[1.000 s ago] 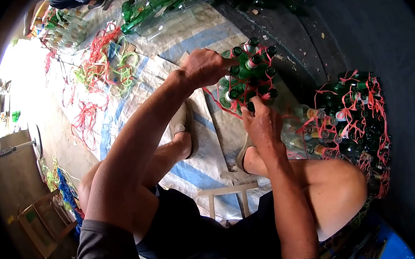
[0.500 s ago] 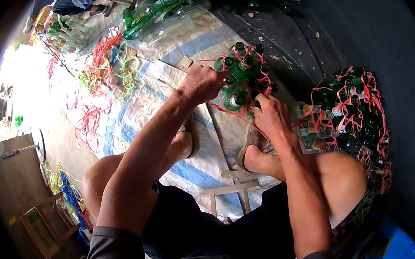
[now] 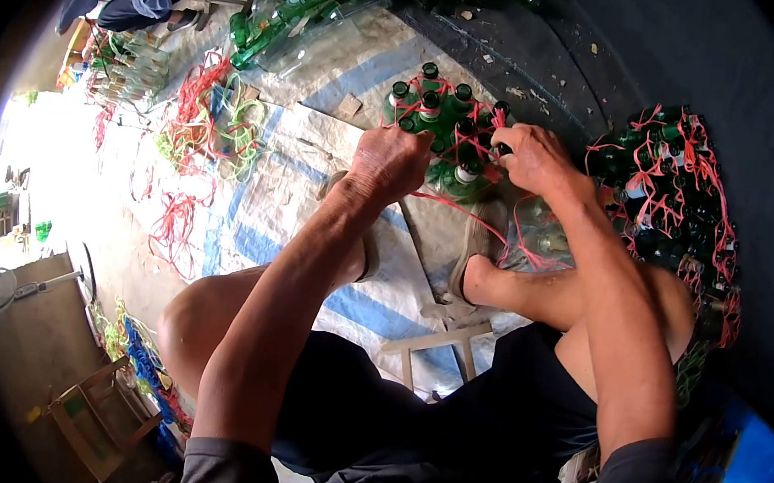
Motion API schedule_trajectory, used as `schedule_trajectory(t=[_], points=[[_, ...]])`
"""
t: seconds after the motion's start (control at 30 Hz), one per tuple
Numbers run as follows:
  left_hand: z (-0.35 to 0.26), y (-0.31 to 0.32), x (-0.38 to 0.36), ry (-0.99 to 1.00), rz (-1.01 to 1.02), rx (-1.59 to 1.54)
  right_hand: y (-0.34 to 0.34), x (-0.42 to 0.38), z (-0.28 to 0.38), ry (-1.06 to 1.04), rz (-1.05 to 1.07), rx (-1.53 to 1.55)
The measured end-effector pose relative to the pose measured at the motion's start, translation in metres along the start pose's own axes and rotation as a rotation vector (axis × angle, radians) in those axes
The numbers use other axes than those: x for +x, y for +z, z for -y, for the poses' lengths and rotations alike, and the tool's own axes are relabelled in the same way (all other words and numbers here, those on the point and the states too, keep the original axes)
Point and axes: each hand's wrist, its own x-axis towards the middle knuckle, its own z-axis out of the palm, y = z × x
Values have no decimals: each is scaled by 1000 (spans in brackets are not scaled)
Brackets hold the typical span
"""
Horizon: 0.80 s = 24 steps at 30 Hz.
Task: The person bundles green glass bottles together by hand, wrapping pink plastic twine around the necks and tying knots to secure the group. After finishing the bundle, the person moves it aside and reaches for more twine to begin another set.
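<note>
A cluster of upright green glass bottles stands in front of my feet, pink plastic string looped round the necks. My left hand is closed at the near left side of the cluster; what its fingers hold is hidden. At the right side of the cluster, my right hand pinches the pink string beside a bottle neck. One loose string end trails from the near side of the bottles toward my right foot.
Many string-tied bottles stand at the right. More green bottles lie at the top. Tangled red and green string lies on the woven sheet at left. Another person's leg shows at upper left.
My right hand has moved up and to the right along the cluster, with the string drawn there. My left hand stays near the left side, slightly lower relative to the bottles.
</note>
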Motion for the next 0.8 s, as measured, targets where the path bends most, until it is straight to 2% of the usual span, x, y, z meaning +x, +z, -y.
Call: schedule_trajectory(t=[0.1,0.3,0.53,0.57,0.67,0.8], points=[[-9,-1,-3,-68,15,-35,-8,8,-3,16,78,-13],[-15,4,-7,-64,-80,-94,-1,-7,4,118,146,-113],[-10,15,-16,-120,-44,-55,9,-16,33,165,-116,-51],[-11,12,-18,-122,-46,-67,3,-15,44,141,-188,50],[-12,11,-20,-174,-32,-83,19,-8,48,-49,-313,29],[-9,18,-23,-198,-123,-132,36,0,61,2,-307,2]])
